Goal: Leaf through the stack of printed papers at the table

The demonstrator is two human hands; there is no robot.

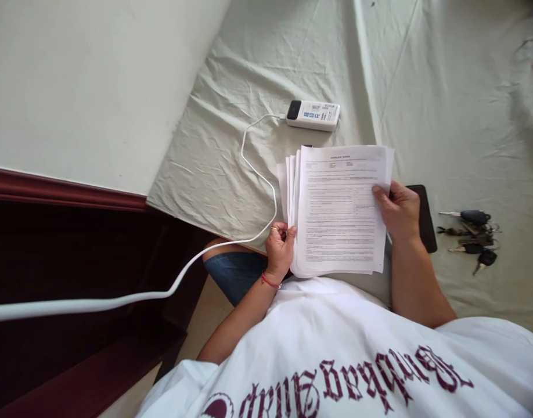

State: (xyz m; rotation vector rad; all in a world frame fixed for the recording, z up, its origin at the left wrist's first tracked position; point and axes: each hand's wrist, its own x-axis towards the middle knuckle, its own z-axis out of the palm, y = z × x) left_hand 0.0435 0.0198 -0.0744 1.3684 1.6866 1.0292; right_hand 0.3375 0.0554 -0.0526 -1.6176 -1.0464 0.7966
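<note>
A stack of printed papers (338, 215) is held up in front of my white shirt, its top sheet covered with small lines of text. My left hand (280, 247), with a ring and a red wrist string, pinches the lower left edge of the sheets. On the opposite side, my right hand (398, 209) grips the right edge, thumb on top and fingers hidden behind. Several sheets fan out a little along the left side. Partly behind my right hand and wrist lies a dark phone (427, 219) on the cloth.
A white power bank (313, 115) lies beyond the papers. Its white cable (266, 181) runs down and off to the left, passing close to my left hand. A bunch of keys (471, 235) rests at the right. Greenish cloth (423, 104) covers the surface; a pale wall (83, 81) borders it.
</note>
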